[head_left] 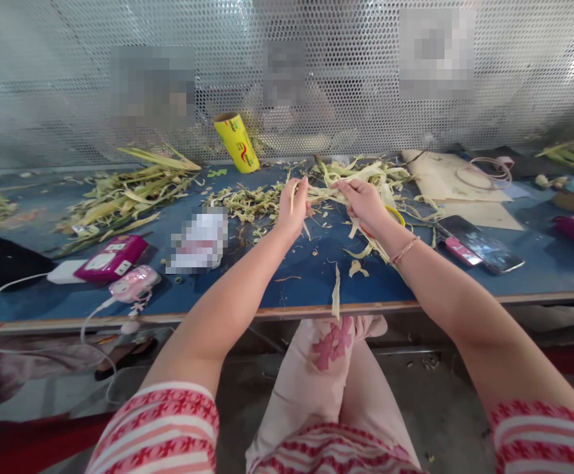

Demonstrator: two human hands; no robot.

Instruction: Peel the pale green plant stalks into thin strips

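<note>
Blurred, pale fibrous strips (322, 194) span between left hand (294, 205) and right hand (362, 201), each pinched shut on them above the blue table (297, 276); the fingertips hide the ends. Pixelation obscures a packet (201, 240). Curly shreds (247, 203) lie behind.

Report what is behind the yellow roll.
Behind the yellow roll stands a perforated metal panel, visible around the roll's upper part. Anything on the blue table directly behind the roll's base is covered by it and cannot be seen.
</note>
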